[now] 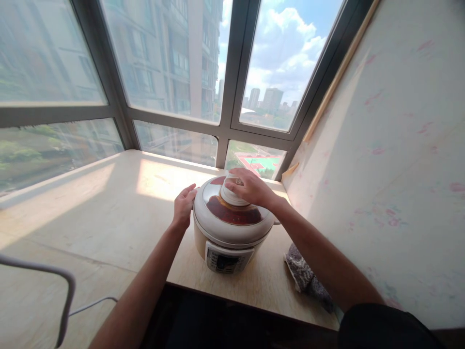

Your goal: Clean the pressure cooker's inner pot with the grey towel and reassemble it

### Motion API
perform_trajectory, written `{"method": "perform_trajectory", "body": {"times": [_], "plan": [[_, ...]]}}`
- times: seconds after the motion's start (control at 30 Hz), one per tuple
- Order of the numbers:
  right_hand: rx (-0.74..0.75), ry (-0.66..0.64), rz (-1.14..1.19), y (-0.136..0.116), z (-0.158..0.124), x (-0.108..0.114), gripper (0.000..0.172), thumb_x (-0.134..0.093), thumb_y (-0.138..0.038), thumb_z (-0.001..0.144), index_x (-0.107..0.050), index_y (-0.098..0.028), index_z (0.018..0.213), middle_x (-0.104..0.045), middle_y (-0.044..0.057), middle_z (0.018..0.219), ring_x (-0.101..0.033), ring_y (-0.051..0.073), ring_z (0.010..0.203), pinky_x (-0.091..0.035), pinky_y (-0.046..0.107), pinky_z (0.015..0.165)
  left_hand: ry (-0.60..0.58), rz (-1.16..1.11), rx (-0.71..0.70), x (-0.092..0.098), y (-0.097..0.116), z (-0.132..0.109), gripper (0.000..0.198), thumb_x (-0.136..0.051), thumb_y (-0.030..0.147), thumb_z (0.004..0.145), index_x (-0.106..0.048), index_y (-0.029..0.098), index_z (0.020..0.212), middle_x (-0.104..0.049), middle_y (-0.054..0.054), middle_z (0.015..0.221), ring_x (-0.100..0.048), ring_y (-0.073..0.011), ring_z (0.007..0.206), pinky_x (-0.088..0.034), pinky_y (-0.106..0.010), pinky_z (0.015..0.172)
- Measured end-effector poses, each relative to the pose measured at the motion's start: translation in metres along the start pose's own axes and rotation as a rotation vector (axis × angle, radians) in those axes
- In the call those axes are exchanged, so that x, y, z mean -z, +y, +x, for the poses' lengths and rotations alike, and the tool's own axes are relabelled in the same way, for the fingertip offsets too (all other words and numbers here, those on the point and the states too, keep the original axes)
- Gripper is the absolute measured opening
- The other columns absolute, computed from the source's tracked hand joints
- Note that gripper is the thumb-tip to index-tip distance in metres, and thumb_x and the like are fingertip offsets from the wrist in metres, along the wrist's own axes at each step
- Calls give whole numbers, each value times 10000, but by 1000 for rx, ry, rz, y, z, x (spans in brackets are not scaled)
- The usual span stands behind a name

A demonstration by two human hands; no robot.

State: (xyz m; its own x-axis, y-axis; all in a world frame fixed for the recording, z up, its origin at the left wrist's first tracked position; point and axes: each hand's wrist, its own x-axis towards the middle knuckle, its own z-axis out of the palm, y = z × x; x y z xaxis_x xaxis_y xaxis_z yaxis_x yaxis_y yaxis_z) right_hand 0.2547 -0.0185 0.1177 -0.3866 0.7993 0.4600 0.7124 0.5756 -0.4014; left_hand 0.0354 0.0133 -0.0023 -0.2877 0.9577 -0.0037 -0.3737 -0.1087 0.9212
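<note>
An electric pressure cooker (232,237) stands upright on the wooden sill, its control panel (227,260) facing me. The white and dark-red lid (232,213) sits on the body. My right hand (249,186) is closed around the raised handle (234,196) at the lid's top, palm down. On the cooker's left side, my left hand (184,206) is closed at the rim where a side handle would be; that grip is mostly covered by the fingers. A matching side handle (277,222) sticks out on the right, partly behind my right forearm.
A grey-and-white patterned cloth (303,271) lies right of the cooker, partly under my right forearm. At the lower left is a grey bent tube (69,286) with a thin cord (94,305). Framed windows (232,111) stand behind; a floral wall (399,160) bounds the right.
</note>
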Motion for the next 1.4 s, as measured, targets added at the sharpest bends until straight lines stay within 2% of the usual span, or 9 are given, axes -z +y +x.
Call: {"method": "perform_trajectory", "body": {"times": [0.07, 0.13, 0.27, 0.4, 0.67, 0.9, 1.1, 1.27, 1.4], "plan": [[-5, -131, -169, -8, 9, -4, 331, -536, -449, 989, -703, -196, 1122, -731, 94, 1169, -647, 252, 1117, -469, 364, 965, -62, -20, 11, 2, 2, -2, 617, -794, 346, 653, -667, 106, 1206, -740, -72, 919, -660, -161, 747, -507, -283, 700], [-35, -170, -291, -15, 10, -6, 377, -468, -491, 1026, -708, -210, 1101, -744, 80, 1127, -666, 238, 1064, -468, 314, 881, -108, -61, 24, 3, 4, -4, 646, -790, 334, 670, -637, 111, 1256, -744, -71, 920, -670, -168, 751, -513, -282, 696], [-98, -103, -425, -27, 1, -8, 438, -390, -537, 1055, -693, -225, 1111, -741, 69, 1114, -667, 221, 1058, -441, 277, 822, -145, -120, 54, 5, 5, -3, 586, -774, 289, 645, -640, 122, 1191, -718, -34, 816, -643, -145, 650, -505, -263, 634], [-133, -75, -528, -35, -3, -11, 493, -312, -545, 1072, -673, -215, 1136, -728, 88, 1119, -668, 233, 1056, -449, 285, 808, -130, -96, 58, 4, 4, 0, 554, -770, 290, 608, -644, 131, 1124, -676, -1, 738, -613, -138, 594, -481, -251, 580], [-292, -67, -634, -50, 2, -20, 512, -298, -542, 1070, -638, -181, 1197, -714, 141, 1126, -677, 281, 1065, -511, 324, 822, -81, -91, 29, 1, 3, -2, 527, -759, 280, 597, -663, 130, 1093, -713, -24, 792, -620, -137, 605, -487, -251, 595], [-429, -29, -644, -57, 8, -30, 560, -337, -572, 1047, -649, -119, 1155, -714, 211, 1108, -684, 309, 1080, -551, 360, 818, -78, -67, 22, 3, 1, -1, 570, -769, 308, 588, -669, 118, 1116, -716, -43, 806, -601, -139, 602, -460, -252, 582], [-365, -126, -661, -57, 12, -20, 710, -377, -714, 969, -641, -95, 1196, -719, 234, 1104, -711, 304, 1048, -547, 366, 848, -71, -62, 16, 3, 1, -1, 576, -783, 328, 571, -676, 120, 1098, -712, -41, 795, -554, -116, 554, -408, -236, 530], [-221, -205, -713, -50, 15, -12, 673, -350, -664, 1001, -673, -103, 1184, -740, 229, 1052, -719, 308, 1051, -535, 362, 848, -78, -66, 26, 4, 1, -2, 603, -797, 355, 551, -676, 118, 1093, -713, -36, 780, -508, -93, 506, -362, -222, 486], [-180, -244, -732, -44, 21, -3, 716, -300, -693, 996, -703, -120, 1147, -748, 225, 1042, -721, 322, 1027, -527, 373, 828, -86, -72, 14, 7, -1, -1, 599, -808, 364, 553, -677, 118, 1083, -718, -36, 809, -551, -107, 567, -389, -220, 526]]}}
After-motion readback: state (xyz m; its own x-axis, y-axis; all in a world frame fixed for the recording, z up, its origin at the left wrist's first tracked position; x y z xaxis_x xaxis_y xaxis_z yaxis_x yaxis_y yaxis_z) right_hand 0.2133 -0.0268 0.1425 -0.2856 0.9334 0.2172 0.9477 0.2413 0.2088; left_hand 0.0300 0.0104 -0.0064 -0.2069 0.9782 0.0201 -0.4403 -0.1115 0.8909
